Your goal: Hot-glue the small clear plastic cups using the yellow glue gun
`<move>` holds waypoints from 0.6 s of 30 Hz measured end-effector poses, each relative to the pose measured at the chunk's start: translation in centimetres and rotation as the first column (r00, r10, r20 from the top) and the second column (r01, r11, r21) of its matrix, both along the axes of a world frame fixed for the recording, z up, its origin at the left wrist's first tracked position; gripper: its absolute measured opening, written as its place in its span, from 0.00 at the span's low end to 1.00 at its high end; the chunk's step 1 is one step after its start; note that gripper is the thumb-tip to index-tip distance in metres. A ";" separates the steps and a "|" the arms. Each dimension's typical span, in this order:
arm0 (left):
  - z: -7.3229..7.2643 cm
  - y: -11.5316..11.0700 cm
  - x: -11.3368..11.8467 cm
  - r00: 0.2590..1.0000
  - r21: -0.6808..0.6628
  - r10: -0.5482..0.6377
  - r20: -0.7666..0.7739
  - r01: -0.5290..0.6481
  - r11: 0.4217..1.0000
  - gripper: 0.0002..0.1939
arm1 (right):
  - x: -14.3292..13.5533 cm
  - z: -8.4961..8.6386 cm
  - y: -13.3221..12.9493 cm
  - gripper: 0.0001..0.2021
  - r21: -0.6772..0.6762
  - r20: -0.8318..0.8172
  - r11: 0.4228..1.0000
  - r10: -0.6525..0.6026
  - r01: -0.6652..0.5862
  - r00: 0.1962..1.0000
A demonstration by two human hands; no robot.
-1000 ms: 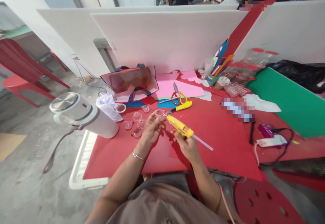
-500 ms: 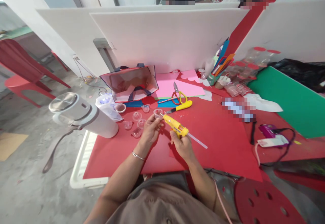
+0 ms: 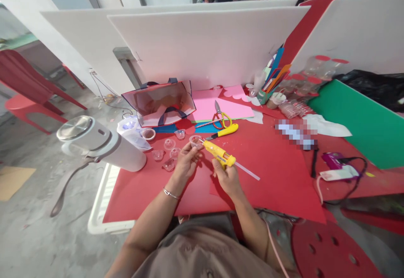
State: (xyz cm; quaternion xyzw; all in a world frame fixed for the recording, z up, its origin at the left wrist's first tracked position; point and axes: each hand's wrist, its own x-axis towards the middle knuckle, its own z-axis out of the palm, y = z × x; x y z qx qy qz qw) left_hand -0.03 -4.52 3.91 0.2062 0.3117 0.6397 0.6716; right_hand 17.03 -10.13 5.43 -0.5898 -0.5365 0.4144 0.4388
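Observation:
Between the fingers of my left hand (image 3: 188, 160) is a small clear plastic cup (image 3: 196, 140), held above the red sheet (image 3: 268, 177). My right hand (image 3: 227, 178) is closed around the handle of a yellow glue gun (image 3: 219, 152), whose nozzle points at the cup's rim; I cannot tell whether it touches. A translucent glue stick (image 3: 248, 171) sticks out of the gun's back end. Left of my left hand lie several more clear cups (image 3: 168, 165). Just beyond the gun are a yellow-handled utility knife (image 3: 227, 130) and scissors (image 3: 217, 108) with red and yellow handles.
A large white tumbler (image 3: 126, 149) stands at the left edge. Behind are an open bag (image 3: 142, 105), pink sheets (image 3: 205, 105) and a white board (image 3: 205, 46). To the right are a pen holder (image 3: 261, 97), lidded jars (image 3: 320, 70) and a power strip (image 3: 339, 174).
The view has shifted very slightly. Both hands keep their holds, with the glue gun's nozzle still at the cup.

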 end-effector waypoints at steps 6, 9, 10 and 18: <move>0.0 -0.1 0.1 1.000 0.004 -0.012 -0.023 0.012 1.000 0.28 | 0.1 0.4 0.1 0.29 0.020 -0.051 0.999 0.027 -0.026 0.998; 0.1 -0.2 0.1 1.000 0.003 -0.006 -0.017 0.006 1.000 0.28 | 0.0 0.6 0.1 0.29 0.034 -0.073 0.999 0.025 -0.022 0.997; 0.2 -0.2 0.1 1.000 0.002 -0.004 -0.017 0.004 1.000 0.28 | -0.1 0.5 0.1 0.29 0.036 -0.081 0.999 0.023 -0.020 0.996; 0.5 -0.3 0.1 0.999 0.002 0.030 -0.037 -0.030 1.000 0.29 | -0.2 -0.7 0.2 0.26 0.034 -0.216 0.999 0.049 -0.042 0.975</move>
